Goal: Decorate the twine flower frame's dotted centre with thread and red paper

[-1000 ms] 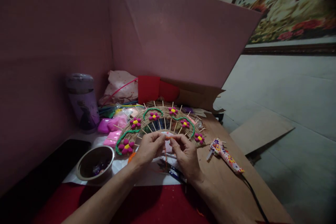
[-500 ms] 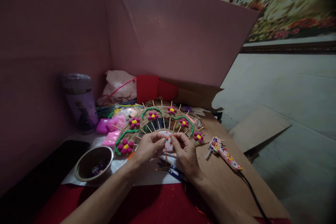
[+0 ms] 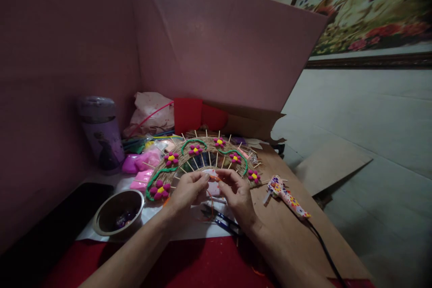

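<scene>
Between my two hands runs a short stretch of orange yarn (image 3: 214,178), with a loose end dangling below. My left hand (image 3: 191,190) pinches it between thumb and forefinger. My right hand (image 3: 236,193) also has thumb and fingers closed on it, close to the left fingertips. Just behind the hands lies a twine-wrapped arch (image 3: 211,145) with wooden sticks poking out, purple flowers with yellow centres and green cord on it. Dark-handled scissors (image 3: 221,221) lie beneath the hands, partly hidden by the right one.
A metal bowl (image 3: 118,213) with small shiny pieces sits left. A flower-patterned glue gun (image 3: 286,198) with a black cable rests on the cardboard (image 3: 324,252) at right. Behind are pink packets (image 3: 145,159) and a purple tumbler (image 3: 101,135). A pink panel (image 3: 216,40) rises at the back.
The fingertips have shifted slightly, and more orange yarn shows stretched between them. My right fingers have turned a little. The view has moved slightly; other things stay put.
</scene>
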The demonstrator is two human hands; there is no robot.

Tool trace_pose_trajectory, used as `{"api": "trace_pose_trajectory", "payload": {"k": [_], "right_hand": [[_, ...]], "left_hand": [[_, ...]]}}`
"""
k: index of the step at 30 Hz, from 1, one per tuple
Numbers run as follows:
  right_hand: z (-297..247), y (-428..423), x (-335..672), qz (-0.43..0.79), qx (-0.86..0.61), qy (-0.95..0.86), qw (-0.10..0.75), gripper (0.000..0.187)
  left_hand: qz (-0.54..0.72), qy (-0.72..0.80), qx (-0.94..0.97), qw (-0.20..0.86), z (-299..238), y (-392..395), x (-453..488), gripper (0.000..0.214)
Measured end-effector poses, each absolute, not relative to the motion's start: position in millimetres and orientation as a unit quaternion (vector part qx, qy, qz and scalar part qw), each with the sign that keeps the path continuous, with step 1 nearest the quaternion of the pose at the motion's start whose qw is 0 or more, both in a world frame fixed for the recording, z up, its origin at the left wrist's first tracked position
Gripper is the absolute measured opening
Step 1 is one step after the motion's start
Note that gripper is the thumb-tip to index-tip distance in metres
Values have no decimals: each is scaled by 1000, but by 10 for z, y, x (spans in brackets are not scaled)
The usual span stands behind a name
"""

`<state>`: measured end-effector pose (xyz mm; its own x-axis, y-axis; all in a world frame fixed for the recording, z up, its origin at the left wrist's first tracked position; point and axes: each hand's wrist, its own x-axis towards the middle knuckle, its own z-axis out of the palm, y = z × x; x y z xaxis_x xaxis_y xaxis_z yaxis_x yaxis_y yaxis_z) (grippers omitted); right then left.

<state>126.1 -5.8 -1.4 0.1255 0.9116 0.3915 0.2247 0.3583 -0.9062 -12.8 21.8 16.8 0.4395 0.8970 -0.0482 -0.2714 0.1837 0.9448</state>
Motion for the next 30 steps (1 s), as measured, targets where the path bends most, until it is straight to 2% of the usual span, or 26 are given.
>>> {"api": "trace_pose_trajectory", "payload": {"k": [10, 24, 30], "right_hand": [[-18, -61, 1253, 235, -492, -625, 559, 16], [5, -87, 1251, 215, -490, -650, 540, 10], [-29, -45, 1268, 237, -497, -617, 563, 13]], "left_hand": [[408, 336, 507, 681, 135, 224, -122, 32], [403, 333, 514, 680, 109, 243, -116, 40], [405, 331, 497, 693, 141, 226, -108, 28]]}}
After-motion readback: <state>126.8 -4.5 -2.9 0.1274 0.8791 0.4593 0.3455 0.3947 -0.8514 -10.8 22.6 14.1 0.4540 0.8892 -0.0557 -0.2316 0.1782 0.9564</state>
